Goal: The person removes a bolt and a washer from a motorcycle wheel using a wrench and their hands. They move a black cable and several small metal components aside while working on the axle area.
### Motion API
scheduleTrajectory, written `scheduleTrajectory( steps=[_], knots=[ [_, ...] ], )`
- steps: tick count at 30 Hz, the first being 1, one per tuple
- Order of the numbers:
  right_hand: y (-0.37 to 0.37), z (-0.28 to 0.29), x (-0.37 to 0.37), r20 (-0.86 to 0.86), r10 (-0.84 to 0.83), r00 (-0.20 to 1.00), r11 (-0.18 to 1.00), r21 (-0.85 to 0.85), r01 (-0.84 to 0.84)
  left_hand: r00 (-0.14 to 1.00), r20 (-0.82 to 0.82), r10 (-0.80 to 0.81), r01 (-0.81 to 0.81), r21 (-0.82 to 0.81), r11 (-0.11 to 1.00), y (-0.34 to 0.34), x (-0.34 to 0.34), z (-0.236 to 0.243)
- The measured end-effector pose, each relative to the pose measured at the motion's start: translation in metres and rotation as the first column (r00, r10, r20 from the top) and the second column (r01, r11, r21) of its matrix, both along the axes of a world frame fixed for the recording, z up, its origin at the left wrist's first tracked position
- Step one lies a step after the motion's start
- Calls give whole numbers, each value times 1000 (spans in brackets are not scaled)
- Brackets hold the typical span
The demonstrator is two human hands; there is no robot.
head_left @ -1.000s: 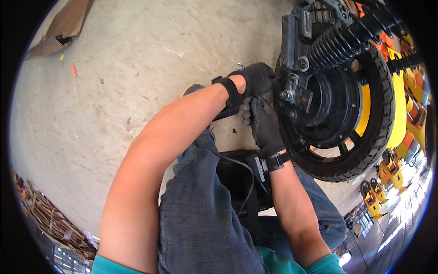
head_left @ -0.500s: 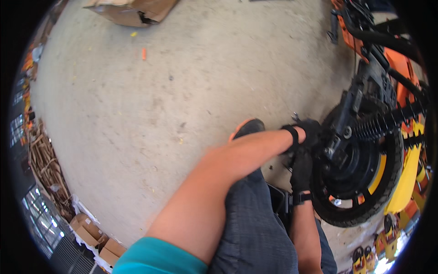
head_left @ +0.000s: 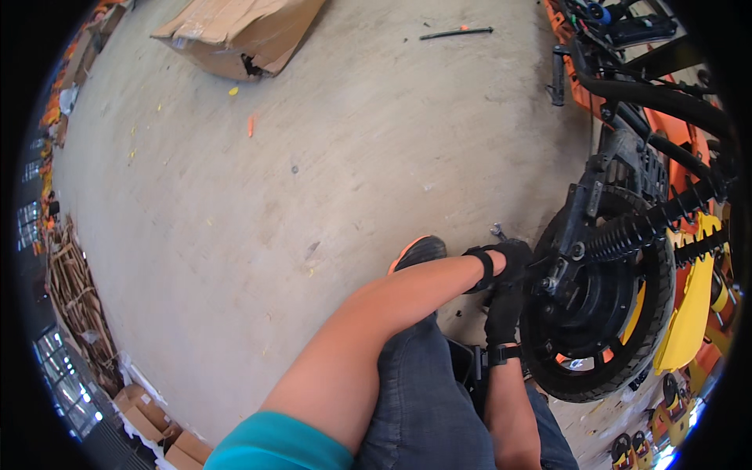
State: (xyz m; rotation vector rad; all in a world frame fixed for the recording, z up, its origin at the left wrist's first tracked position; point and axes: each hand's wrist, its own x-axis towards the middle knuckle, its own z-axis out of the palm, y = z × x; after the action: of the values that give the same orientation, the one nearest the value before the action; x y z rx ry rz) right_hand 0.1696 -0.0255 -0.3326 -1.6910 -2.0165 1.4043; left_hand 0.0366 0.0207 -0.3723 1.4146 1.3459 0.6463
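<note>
A black vehicle wheel [head_left: 664, 282] with a treaded tire stands at the right, joined to a dark swingarm [head_left: 576, 227] and a coil-spring shock absorber [head_left: 627, 235]. Both my hands wear black gloves and meet beside the wheel's axle end [head_left: 551, 283]. My left hand [head_left: 515, 262] is closed; the shiny metal head of what looks like a wrench [head_left: 497, 230] pokes out past it. Just below, my right hand [head_left: 504, 313] points up toward the axle, its fingers curled and mostly hidden against the left hand. Whatever it grips does not show.
On the concrete floor lie a torn cardboard box [head_left: 235, 39], a thin black rod [head_left: 456, 34] and an orange scrap [head_left: 251, 125]. Open cartons [head_left: 145, 411] and a pile of brown strips [head_left: 74, 290] line the left. Yellow panels [head_left: 689, 313] stand behind the wheel.
The whole view has shifted, so the box and rod show more fully and the wheel sits a little further left and lower. Both hands stay together at the axle.
</note>
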Motion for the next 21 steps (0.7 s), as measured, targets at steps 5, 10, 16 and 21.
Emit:
scheduleTrajectory(
  steps=[5,10,16,21],
  knots=[
    [2,-11,-3,-58,-105,993,991,-87,99,999,-25,26,-26,24,999,-6,5,-12],
    [0,-7,-8,-82,-43,996,996,71,48,999,-37,12,-15,-64,998,-6,8,-14],
    [-2,-23,4,-137,-94,986,995,-53,87,991,-118,-61,41,-170,985,-7,-10,14],
    [-1,-17,6,-129,-5,992,1000,24,8,980,-146,-135,125,-75,989,-6,-17,25]
  ],
)
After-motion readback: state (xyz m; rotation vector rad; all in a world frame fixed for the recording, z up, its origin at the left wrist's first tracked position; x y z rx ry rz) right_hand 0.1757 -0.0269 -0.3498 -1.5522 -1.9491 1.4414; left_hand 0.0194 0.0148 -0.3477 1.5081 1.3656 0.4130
